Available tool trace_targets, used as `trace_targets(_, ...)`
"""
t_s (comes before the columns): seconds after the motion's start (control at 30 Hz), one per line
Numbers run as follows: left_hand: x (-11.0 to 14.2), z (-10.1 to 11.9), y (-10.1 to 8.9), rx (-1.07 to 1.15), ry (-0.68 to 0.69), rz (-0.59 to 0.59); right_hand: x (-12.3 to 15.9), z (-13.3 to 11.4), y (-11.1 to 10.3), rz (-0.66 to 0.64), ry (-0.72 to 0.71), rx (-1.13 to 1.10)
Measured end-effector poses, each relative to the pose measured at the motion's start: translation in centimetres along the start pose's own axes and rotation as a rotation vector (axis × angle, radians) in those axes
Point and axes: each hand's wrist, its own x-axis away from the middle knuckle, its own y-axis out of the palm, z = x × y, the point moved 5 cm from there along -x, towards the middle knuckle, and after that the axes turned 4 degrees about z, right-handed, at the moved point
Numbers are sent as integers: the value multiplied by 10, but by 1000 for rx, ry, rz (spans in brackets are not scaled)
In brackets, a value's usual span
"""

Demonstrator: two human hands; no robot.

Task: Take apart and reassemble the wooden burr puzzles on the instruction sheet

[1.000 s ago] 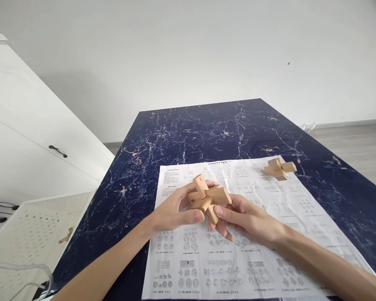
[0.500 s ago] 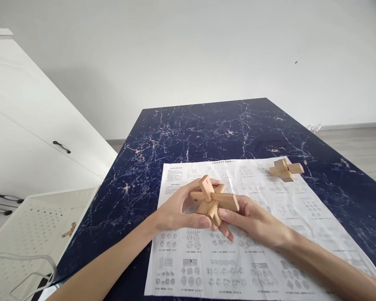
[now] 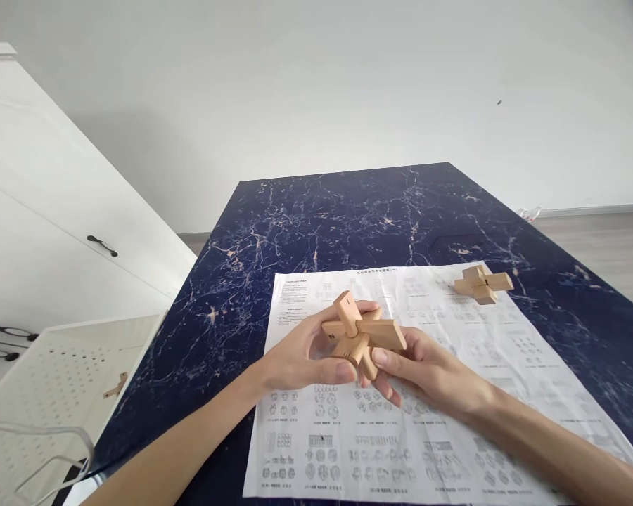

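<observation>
Both hands hold a wooden burr puzzle of crossed numbered sticks above a printed instruction sheet. My left hand wraps its fingers round the puzzle's left side, thumb below. My right hand grips the right side, thumb on the long horizontal stick. A second, smaller wooden puzzle lies on the sheet's far right corner, away from both hands.
The sheet lies on a dark blue marbled table. To the left stand a white cabinet and a white perforated tray with a small wooden piece in it. A white wall is behind.
The puzzle has been turned slightly in my hands and held a little more to the right. The view shifted a little; the second puzzle has not moved.
</observation>
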Motion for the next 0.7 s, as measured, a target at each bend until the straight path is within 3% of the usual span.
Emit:
trace_targets(0.1, 1, 0, 1, -31, 38, 11, 1, 4, -2, 5, 56, -110)
trace_targets(0.33, 0, -10, -1, -29, 27, 204, 1, 7, -7, 58, 132, -248)
trace_targets(0.7, -3, -1, 8, -14, 79, 86, 0, 10, -2, -9, 91, -119)
